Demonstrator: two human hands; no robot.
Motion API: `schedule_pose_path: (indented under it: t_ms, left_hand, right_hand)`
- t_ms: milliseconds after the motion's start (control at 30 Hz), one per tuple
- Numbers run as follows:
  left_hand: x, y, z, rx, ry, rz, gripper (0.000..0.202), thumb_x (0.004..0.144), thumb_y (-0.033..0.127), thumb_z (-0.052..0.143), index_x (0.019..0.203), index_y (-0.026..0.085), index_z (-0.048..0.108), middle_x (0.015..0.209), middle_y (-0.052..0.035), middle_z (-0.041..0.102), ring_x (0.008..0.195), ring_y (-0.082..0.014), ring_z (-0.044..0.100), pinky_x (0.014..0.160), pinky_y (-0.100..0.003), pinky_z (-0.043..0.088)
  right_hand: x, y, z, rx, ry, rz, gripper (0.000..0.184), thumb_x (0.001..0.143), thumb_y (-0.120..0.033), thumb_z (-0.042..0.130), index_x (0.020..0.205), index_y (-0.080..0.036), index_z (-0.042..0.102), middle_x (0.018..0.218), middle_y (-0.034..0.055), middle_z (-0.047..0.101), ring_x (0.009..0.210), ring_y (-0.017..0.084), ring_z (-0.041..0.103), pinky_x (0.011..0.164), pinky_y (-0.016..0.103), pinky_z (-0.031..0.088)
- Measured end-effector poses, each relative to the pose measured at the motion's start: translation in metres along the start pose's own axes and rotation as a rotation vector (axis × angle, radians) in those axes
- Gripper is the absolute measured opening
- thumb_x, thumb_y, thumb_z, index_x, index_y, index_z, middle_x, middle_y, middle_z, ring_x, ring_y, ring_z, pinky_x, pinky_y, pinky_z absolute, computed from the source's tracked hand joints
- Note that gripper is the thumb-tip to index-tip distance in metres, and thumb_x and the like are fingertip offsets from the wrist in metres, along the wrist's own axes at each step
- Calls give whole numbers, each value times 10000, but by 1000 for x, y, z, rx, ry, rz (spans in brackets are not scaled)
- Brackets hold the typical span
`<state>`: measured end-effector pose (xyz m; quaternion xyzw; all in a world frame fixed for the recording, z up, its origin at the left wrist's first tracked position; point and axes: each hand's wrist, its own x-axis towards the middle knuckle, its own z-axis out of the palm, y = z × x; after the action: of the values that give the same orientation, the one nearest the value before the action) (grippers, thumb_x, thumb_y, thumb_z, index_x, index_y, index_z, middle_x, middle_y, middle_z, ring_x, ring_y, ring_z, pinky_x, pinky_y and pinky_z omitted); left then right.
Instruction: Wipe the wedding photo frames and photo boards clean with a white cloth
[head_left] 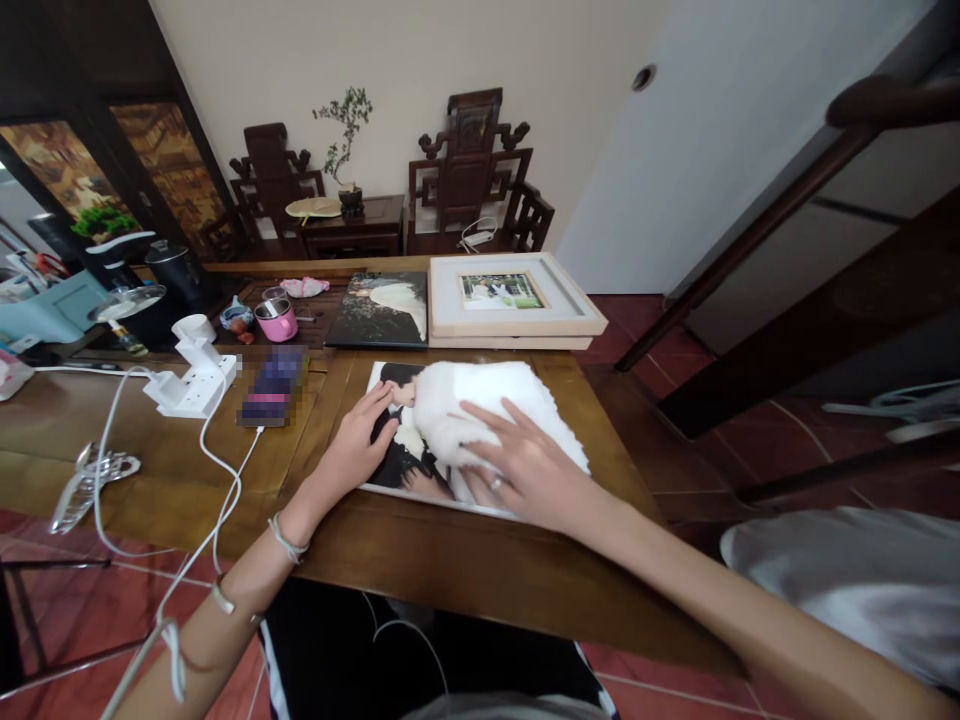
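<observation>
A wedding photo print (401, 462) lies flat on the wooden surface (187, 480), squared to its near edge. The pictured figures' heads point to 12 o'clock; which side is longer is hard to tell. A white cloth (480, 395) covers the print's 3 o'clock half. The left hand (360, 445) rests open at the 9 o'clock edge, fingertips on the picture, with no grip closed. The right hand (517, 465) lies palm down on the cloth, fingers spread, its grip open too. A framed photo (510, 295) sits at 12 o'clock and a phone (274, 385) at 10 o'clock.
</observation>
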<state>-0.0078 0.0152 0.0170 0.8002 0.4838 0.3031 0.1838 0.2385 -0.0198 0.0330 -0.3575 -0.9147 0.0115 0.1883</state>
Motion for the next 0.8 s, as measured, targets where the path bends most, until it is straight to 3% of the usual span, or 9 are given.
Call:
schedule_pose_path:
  t_ms: [200,333,467,600,700,800]
  left_hand:
    - [-1,0,0,-3,-3,-4,427,914,253,445,1321,135,497,1441,-125,443,1369,-220,361,1148,-444,281]
    - [-1,-1,1,1,-5,-9,431,916,254,444,1319,113,494,1442,-137,439,1372,-218,356,1150,-432,280]
    - [-1,0,1,2,-4,3,432,920,254,436,1339,155,476,1444,-117,442,1371,-214,358,1149,-444,279]
    - [-1,-2,2,9,11,9,432,933,270,412,1343,146,473,1440,-119,448,1373,-218,354,1149,-440,285]
    - [-1,-4,2,-2,24,17,411,947,264,368,1324,163,495,1425,-104,471,1366,-214,368,1146,-445,293]
    - [0,-5,3,-5,27,22,409,946,248,356,1317,163,503,1419,-102,479,1361,-215,376,1147,-449,292]
  right_hand:
    - [36,51,4,-118,-26,173,318,929,-225,408,1138,-123,624,1326,208,535,1268,304,465,1051,572,313]
    - [42,58,7,-125,-18,197,321,943,-238,386,1134,-129,620,1321,208,540,1300,309,423,1031,595,317]
    - [25,35,8,-105,11,129,298,905,-187,415,1081,-121,646,1299,219,556,1334,319,370,1039,633,282]
    - [-2,-8,2,7,-15,15,322,839,-95,432,1046,-168,666,1380,144,505,1373,313,293,1074,649,215]
    - [-18,-37,-3,86,-49,-49,297,834,-111,448,999,-200,679,1417,106,469,1381,311,274,1080,662,186]
    - [-27,-52,-7,136,-75,-105,267,820,-132,477,964,-212,687,1437,102,438,1381,324,264,1072,676,183]
